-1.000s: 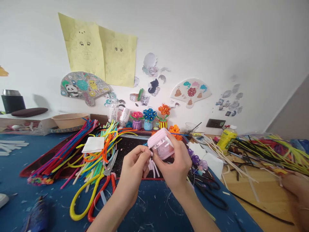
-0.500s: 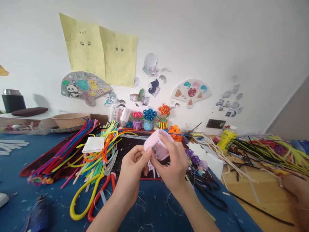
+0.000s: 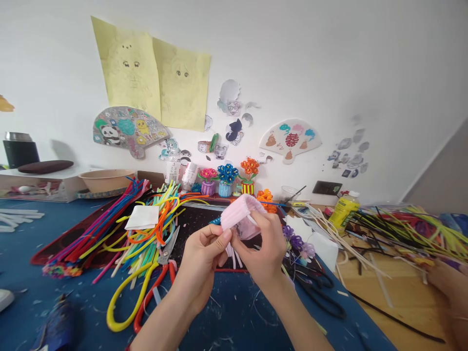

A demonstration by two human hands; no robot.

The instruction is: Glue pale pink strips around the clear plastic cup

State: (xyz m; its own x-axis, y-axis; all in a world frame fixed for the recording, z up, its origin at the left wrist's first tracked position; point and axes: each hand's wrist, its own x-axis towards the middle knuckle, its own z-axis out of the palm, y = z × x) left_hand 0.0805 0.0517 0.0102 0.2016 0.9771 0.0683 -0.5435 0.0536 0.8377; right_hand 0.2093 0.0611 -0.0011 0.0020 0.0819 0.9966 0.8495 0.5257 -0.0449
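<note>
The left hand (image 3: 206, 247) pinches the near left edge of the pink cup (image 3: 239, 212) between thumb and forefinger, and the right hand (image 3: 261, 243) curls its fingers round the cup's right side. The cup is tilted, held above the dark tray (image 3: 190, 219) on the blue tabletop (image 3: 226, 312). The scissors (image 3: 165, 256) lie open to the left, partly beside the pipe cleaners (image 3: 146, 243); purple flowers (image 3: 292, 237) sit just right of the hands.

The pink cup (image 3: 239, 213) looks fuzzy outside, clear glossy plastic within; the scissor blades (image 3: 168, 247) are shiny metal.
</note>
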